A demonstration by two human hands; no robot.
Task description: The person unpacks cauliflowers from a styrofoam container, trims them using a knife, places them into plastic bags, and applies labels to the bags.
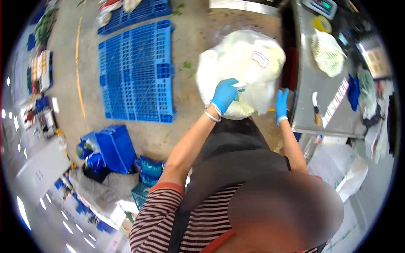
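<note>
A large clear plastic bag (261, 78) full of pale, whitish-green produce stands in front of me, with a white label with red edges (260, 59) on its upper side. My left hand (225, 93), in a blue glove, is closed on the gathered plastic at the near side of the bag. To the right of the bag, my right hand (282, 103), also gloved in blue, has its fingers extended and holds nothing. The contents are partly blurred by the plastic.
A metal table (310, 95) on the right bears a knife (316, 110), a label strip (336, 102), a netted item (328, 54), yellow tape (322, 24) and a scale (322, 6). Blue pallets (137, 71) lie left, above a blue crate (116, 147).
</note>
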